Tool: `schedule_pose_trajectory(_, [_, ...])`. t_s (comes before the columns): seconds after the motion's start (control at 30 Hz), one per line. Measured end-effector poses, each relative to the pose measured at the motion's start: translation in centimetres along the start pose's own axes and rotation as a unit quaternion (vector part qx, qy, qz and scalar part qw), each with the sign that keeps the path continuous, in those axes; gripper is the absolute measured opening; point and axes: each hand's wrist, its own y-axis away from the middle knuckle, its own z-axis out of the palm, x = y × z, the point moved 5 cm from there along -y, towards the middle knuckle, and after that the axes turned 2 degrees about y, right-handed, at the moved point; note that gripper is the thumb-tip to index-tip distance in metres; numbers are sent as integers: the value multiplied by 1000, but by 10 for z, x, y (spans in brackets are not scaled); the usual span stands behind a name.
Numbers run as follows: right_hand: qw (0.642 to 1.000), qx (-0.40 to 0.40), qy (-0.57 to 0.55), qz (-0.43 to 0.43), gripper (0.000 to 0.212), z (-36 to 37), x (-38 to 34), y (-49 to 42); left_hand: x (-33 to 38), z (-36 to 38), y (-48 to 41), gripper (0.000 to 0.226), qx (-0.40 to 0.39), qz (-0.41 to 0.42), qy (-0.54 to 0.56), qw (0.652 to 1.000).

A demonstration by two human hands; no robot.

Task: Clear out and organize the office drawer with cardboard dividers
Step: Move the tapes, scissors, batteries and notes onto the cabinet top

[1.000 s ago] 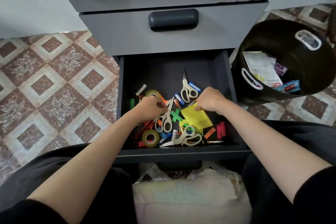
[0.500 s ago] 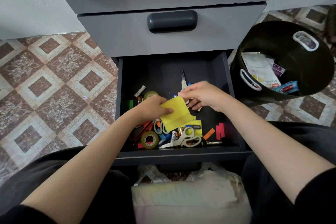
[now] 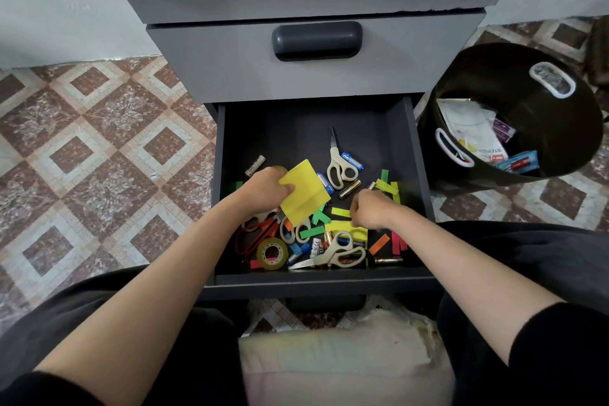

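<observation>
Open drawer (image 3: 296, 135) of clutter, black bin (image 3: 494, 76) at its 3 o'clock.
Left hand (image 3: 263, 189) at the drawer's 9 o'clock, fingers gripping a yellow notepad (image 3: 304, 189); right hand (image 3: 369, 209) at 4 o'clock, fingers curled over paper strips (image 3: 341, 212), grip unclear.

The bottom drawer (image 3: 417, 148) is hanging wide open, dark inside, with all the clutter sitting in the front half. A yellow sticky pad (image 3: 306, 191) is being held up, tilted, in the left hand (image 3: 263, 189), with the fingers (image 3: 287, 188) wrapping its left edge. One cream scissors (image 3: 341, 168) is lying further back, blades pointing away, a blue battery (image 3: 352, 161) just beside it. Red scissors (image 3: 260, 234), a tape roll (image 3: 272, 254), another cream pair (image 3: 336, 252) and coloured paper strips (image 3: 313, 231) are piling up near the front wall.
</observation>
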Motion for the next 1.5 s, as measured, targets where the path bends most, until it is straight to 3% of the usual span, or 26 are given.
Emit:
schedule_pose_trajectory(0.17, [999, -34, 35, -2, 6, 10, -1, 1, -2, 1, -1, 41, 5, -6, -14, 1000])
schedule_pose_trajectory(0.33, [998, -50, 25, -2, 22, 8, -3, 4, -2, 1, -1, 37, 3, -9, -5, 1000])
schedule_pose_trajectory(0.53, [993, -16, -108, -33, 9, -8, -6, 5, 4, -1, 6, 10, -17, -1, -6, 1000])
schedule_pose_trajectory(0.67, [979, 1, -200, -27, 29, -10, -9, 8, 5, -6, 7, 21, -2, 22, 8, 1000])
schedule_pose_trajectory(0.83, [972, 30, -234, 6, 61, -8, -9, 6, 4, -10, 4, 5, 23, 18, 14, 999])
schedule_pose_trajectory(0.9, [970, 43, -239, 28, 57, -9, -6, 4, 3, -10, 4, 4, 23, 18, 14, 999])
schedule_pose_trajectory(1.0, [972, 35, -228, 48, 27, -7, -2, 1, 2, -9, 2, 5, 24, 19, 16, 999])
schedule_pose_trajectory(1.1, [963, -72, -251, 72, 44, 5, -1, 5, 1, -8, 0, 6, 24, 13, 42, 999])
schedule_pose_trajectory(1.17, [958, -97, -261, 72, 51, 8, 0, 6, 0, -8, -1, 6, 22, 0, 73, 997])
schedule_pose_trajectory(1.23, [963, -74, -254, 58, 45, 5, 0, 2, -1, -7, -2, 8, 24, -9, 97, 995])
schedule_pose_trajectory(1.37, [973, 15, -228, 41, 4, -7, 0, -2, 0, -9, -3, 11, 56, -5, 119, 991])
schedule_pose_trajectory(1.5, [955, 66, -287, 45, 24, -19, -1, 2, -4, -12, 3, 10, 64, -27, 186, 980])
